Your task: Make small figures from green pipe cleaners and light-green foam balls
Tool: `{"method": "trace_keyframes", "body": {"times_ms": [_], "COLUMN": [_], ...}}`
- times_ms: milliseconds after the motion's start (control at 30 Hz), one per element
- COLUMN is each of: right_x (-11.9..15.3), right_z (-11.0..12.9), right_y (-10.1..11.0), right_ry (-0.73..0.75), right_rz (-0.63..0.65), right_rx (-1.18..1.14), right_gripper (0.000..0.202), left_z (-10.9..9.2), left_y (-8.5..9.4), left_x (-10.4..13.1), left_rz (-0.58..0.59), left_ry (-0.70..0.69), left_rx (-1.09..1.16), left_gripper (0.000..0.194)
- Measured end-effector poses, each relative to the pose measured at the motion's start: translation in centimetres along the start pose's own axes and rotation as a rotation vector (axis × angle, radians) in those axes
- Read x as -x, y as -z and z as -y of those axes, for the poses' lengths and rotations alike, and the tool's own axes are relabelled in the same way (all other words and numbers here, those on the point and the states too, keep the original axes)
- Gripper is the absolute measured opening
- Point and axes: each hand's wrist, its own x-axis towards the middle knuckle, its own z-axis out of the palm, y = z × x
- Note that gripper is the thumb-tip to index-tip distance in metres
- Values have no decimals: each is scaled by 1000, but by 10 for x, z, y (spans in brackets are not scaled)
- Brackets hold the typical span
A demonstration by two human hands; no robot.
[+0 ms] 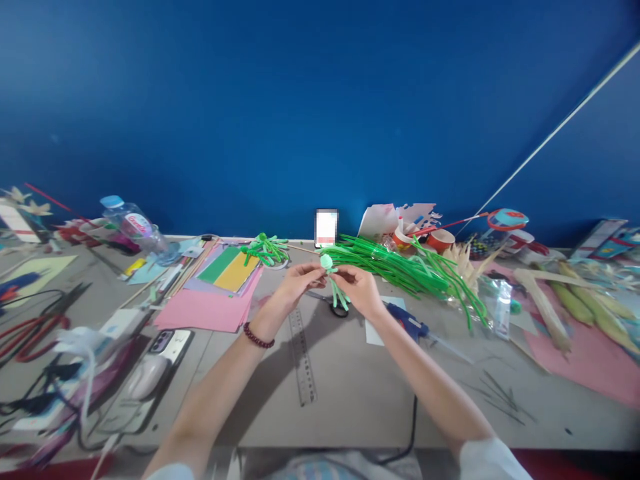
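Between my two hands, above the middle of the table, is a pale green pipe-cleaner flower (327,262) with a rounded head on top and several loose stems hanging down. My left hand (303,279) pinches it from the left with bent fingers. From the right, my right hand (358,287) grips it just below the head. Under the hands lie black-handled scissors (339,309), partly hidden by the stems. A clear ruler (303,360) rests on the table below my left hand.
Green pipe cleaners (395,263) lie behind my right hand, near a blue glue gun (407,321). Pink paper (205,307) and a bundle of green pieces (265,250) are to the left. A phone (327,229) stands against the blue wall; another phone (173,347) lies at left.
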Motion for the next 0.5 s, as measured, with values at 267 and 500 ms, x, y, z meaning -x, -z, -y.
{"method": "trace_keyframes", "body": {"times_ms": [267, 500], "right_x": [3, 5], "right_z": [2, 4], "right_y": [4, 4], "right_ry": [-19, -191], "right_rz": [-6, 46], "right_rx": [-3, -210], "right_gripper": [19, 24], "left_z": [-1, -1], "left_y": [-7, -9], "left_x": [3, 5], "left_rz": [-19, 10], "left_ry": [-148, -235], "left_rx": [-87, -230], "left_gripper": [40, 33]}}
